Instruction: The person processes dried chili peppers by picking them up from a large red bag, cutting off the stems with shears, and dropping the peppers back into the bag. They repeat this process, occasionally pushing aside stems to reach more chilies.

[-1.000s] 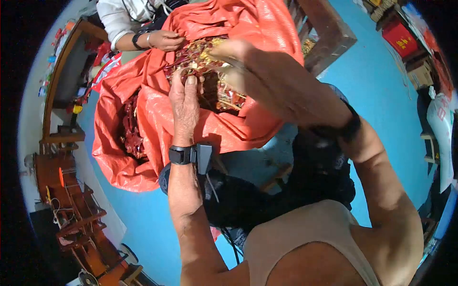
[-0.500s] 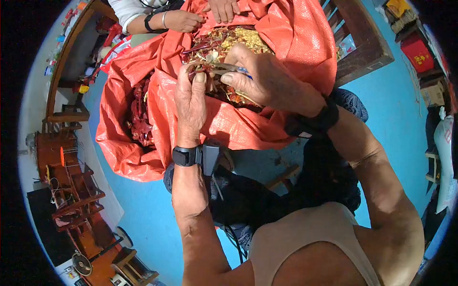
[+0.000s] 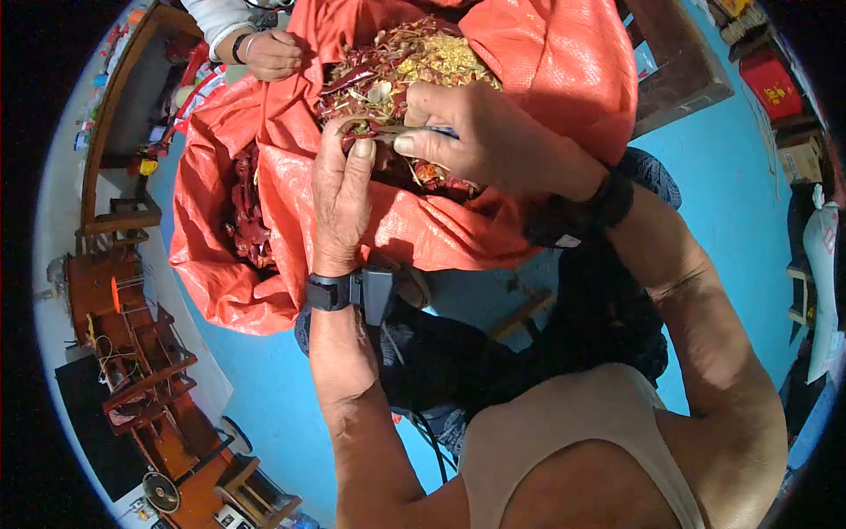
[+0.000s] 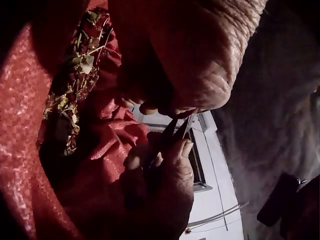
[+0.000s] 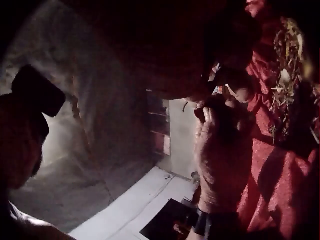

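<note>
In the head view my left hand (image 3: pixel 342 189) pinches dark red dried chili peppers (image 3: pixel 356 132) between thumb and fingers. My right hand (image 3: pixel 493 137) grips a pair of scissors (image 3: pixel 390 133), blades toward the peppers; a bit of blue handle shows. The left wrist view has the dark scissor blades (image 4: pixel 169 134) right at the left fingertips. Both hands are over an open orange-red woven sack (image 3: pixel 564 70) holding chili pieces, pale stems and yellow seeds (image 3: pixel 441 57). Much of the scissor handle is hidden inside the right hand.
A second opening at the left of the sack shows whole dried red chilies (image 3: pixel 249 212). Another person's hand (image 3: pixel 273 55) rests at the sack's far left edge. A wooden frame (image 3: pixel 683 66) stands at the far right on the blue floor (image 3: pixel 740 176).
My right hand came in from a blurred, raised position to the left hand, bringing the scissors to the peppers. The other person's hand shifted left, and their second hand left the view.
</note>
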`<state>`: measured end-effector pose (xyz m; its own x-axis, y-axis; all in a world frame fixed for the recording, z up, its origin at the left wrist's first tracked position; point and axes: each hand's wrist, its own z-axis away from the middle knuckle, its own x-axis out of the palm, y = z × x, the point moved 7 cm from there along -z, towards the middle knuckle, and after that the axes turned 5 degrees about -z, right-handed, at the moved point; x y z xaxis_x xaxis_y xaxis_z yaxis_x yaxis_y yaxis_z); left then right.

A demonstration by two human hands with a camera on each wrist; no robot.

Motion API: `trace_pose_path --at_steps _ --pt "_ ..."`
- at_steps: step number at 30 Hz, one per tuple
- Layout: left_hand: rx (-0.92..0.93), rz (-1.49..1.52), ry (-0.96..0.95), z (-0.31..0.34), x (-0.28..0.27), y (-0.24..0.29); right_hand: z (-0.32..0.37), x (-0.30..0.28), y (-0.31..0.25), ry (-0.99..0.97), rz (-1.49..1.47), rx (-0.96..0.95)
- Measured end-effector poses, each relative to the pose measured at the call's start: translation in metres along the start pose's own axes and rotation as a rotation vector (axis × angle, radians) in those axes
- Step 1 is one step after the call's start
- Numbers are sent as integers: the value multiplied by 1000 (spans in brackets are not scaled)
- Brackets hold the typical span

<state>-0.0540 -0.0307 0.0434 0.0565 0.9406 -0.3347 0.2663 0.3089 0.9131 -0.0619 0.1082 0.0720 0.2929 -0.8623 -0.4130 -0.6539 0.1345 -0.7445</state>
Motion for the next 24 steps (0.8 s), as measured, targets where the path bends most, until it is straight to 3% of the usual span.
trace_pose_path --at_steps 3,6,13,15,18,24 --pt "75 -162 -15 0 0 6 -1 1 7 -42 -126 88" --pt "201 -262 -3 0 1 12 0 2 5 -19 -35 38" --pt "89 -309 -59 3 5 1 3 -1 0 -12 149 5" --pt "-5 -292 -80 3 7 -7 6 4 -13 -70 309 -332" --pt "139 -354 -95 2 13 -7 7 2 4 -7 208 -229" --pt "117 -479 -82 1 15 -10 8 8 17 85 69 -118"
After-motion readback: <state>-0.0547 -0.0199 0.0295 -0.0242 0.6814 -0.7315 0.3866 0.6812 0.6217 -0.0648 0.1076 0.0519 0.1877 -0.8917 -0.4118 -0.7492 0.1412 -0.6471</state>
